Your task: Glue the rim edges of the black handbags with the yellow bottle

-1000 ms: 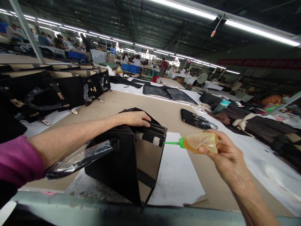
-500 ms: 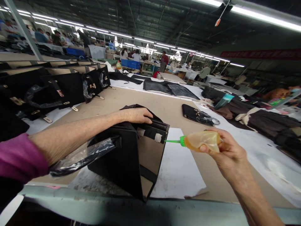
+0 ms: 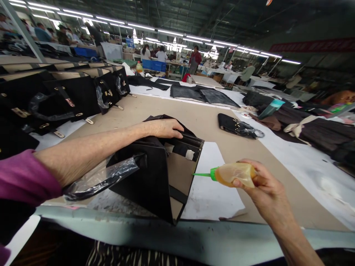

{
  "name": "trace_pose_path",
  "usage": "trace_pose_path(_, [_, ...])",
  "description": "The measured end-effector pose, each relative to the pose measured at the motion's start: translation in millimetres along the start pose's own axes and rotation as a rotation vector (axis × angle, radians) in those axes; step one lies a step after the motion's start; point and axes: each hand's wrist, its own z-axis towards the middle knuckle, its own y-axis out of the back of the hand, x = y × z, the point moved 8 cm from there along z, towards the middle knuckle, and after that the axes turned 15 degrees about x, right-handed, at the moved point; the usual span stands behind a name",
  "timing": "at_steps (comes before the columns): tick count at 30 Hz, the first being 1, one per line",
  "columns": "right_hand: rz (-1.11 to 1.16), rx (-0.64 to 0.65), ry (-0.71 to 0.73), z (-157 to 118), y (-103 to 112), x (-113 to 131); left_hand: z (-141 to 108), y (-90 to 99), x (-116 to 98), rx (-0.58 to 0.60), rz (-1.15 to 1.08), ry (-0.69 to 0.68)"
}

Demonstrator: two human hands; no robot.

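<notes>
Right hand point(image 3: 266, 184) of yours closed round soft, translucent plastic bottle of amber liquid point(image 3: 233, 174); thin green plastic nozzle point(image 3: 202, 174) juts left of those fingers, tip at open edge of boxy black fabric bag point(image 3: 149, 181), contact unclear. Your left hand point(image 3: 166, 128) lies over bag's top, fingers bent, can't tell whether gripping; bag sits below them. Plastic-wrapped black handle point(image 3: 111, 177) below left wrist. Flat white paper point(image 3: 213, 199) under right fingertips.
</notes>
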Motion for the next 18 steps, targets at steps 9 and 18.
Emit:
trace_pose_path(9, [0.014,0.087,-0.062,-19,-15,-23,1,-5.3,-10,0.009,0.043,0.023])
trace_pose_path(18, [-0.006,0.207,-0.157,-42,-33,-47,0,-15.2,-18,0.002,0.036,0.006])
